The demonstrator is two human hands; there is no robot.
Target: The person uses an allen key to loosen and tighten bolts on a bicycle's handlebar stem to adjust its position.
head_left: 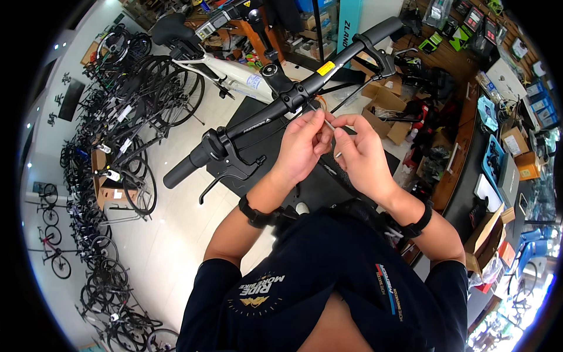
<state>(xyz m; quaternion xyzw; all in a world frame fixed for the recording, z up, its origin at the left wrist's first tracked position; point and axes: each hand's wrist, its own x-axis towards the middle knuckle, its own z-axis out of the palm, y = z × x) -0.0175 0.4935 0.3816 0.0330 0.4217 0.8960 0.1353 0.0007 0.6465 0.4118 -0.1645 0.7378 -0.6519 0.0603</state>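
In front of the bike's stem, both my hands meet on a thin metal hex key (329, 125). My left hand (301, 144) is closed, thumb and index finger pinching the key near its far end. My right hand (362, 154) grips the key's nearer part, its fingers curled and a short bit of metal showing below them. Just beyond the fingers is the black handlebar (258, 123), clamped in the black stem (288, 98). The fingers hide where the key's far tip ends. A brake lever (237, 171) hangs from the bar's left side.
The white bike frame (234, 76) with its black saddle (169, 28) extends to the far left. Many bikes (132, 141) line the left wall. At right stand a cluttered dark counter (463, 170) and open cardboard boxes (384, 108). A dark mat (252, 154) lies below.
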